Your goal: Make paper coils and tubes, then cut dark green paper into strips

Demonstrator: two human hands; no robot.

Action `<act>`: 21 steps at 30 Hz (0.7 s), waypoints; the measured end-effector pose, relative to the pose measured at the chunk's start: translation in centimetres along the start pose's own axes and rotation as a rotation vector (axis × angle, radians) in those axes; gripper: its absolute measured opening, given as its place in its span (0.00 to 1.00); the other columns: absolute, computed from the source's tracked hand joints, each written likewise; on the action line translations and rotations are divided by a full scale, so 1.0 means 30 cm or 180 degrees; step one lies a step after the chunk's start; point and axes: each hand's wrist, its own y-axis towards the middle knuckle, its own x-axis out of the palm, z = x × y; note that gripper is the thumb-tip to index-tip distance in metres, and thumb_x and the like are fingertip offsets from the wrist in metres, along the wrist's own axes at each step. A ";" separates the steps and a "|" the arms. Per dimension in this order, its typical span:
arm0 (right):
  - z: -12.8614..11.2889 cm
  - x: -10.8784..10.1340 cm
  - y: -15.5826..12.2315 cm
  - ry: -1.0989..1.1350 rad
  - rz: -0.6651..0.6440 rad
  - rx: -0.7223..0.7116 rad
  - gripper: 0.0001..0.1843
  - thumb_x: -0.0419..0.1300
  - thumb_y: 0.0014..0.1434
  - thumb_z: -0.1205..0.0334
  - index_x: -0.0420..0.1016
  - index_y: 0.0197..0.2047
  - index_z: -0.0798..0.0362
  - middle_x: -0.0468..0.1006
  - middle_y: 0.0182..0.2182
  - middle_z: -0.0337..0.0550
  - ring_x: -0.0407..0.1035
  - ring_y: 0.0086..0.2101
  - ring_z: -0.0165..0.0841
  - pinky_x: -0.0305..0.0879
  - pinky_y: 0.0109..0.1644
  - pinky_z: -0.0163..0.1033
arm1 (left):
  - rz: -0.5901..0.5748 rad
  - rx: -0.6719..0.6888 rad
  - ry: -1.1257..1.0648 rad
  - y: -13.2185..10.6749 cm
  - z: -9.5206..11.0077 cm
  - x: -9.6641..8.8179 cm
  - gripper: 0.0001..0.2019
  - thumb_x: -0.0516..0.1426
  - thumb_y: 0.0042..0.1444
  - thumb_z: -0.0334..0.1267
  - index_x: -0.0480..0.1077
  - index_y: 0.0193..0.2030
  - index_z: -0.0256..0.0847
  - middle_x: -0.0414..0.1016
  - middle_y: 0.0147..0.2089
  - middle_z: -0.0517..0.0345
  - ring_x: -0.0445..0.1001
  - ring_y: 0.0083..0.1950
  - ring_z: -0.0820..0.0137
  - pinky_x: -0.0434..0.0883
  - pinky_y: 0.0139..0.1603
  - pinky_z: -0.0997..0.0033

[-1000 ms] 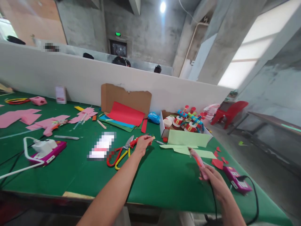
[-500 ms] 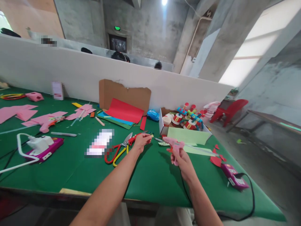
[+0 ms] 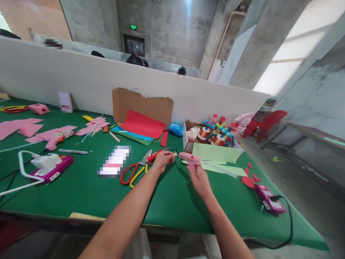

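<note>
My right hand (image 3: pixel 199 178) is wrapped round the grip of a pink hot glue gun (image 3: pixel 191 158), from whose back end a clear glue stick (image 3: pixel 219 169) juts to the right. Its nozzle points left, close to a small yellowish piece (image 3: pixel 175 154) pinched between the fingertips of my left hand (image 3: pixel 163 160). Whether nozzle and piece touch, I cannot tell. Scissors with red handles (image 3: pixel 129 175) and a yellow-handled pair of scissors (image 3: pixel 138 177) lie beside my left hand. Light green paper (image 3: pixel 218 153) leans against a box behind the glue gun.
A white box (image 3: pixel 185 138) holds paper cups and colourful figures. Red and blue sheets (image 3: pixel 142 126) lie before brown cardboard (image 3: pixel 121 104). Purple power strips (image 3: pixel 269 199) sit at the right edge and left. Another pink glue gun (image 3: pixel 52 142) rests among pink paper at left.
My right hand has brought the glue gun left, so its nozzle is now close to the small piece. My left hand has stayed nearly in place, still pinching it.
</note>
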 end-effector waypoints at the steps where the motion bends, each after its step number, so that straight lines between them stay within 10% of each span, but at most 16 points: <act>1: 0.000 0.006 -0.001 -0.0028 0.0014 -0.0069 0.23 0.51 0.63 0.52 0.70 0.56 0.55 0.79 0.46 0.53 0.73 0.47 0.44 0.68 0.52 0.48 | 0.0007 0.0000 -0.0001 0.002 -0.002 -0.001 0.20 0.73 0.27 0.42 0.73 0.24 0.33 0.70 0.20 0.60 0.66 0.22 0.77 0.63 0.26 0.74; 21: 0.019 0.042 -0.001 -0.0227 -0.0022 -0.0209 0.27 0.48 0.64 0.51 0.68 0.60 0.57 0.74 0.56 0.54 0.66 0.58 0.44 0.61 0.63 0.50 | 0.0024 -0.0061 -0.0101 -0.005 0.008 0.002 0.18 0.73 0.28 0.39 0.74 0.23 0.32 0.71 0.20 0.59 0.68 0.23 0.77 0.67 0.28 0.73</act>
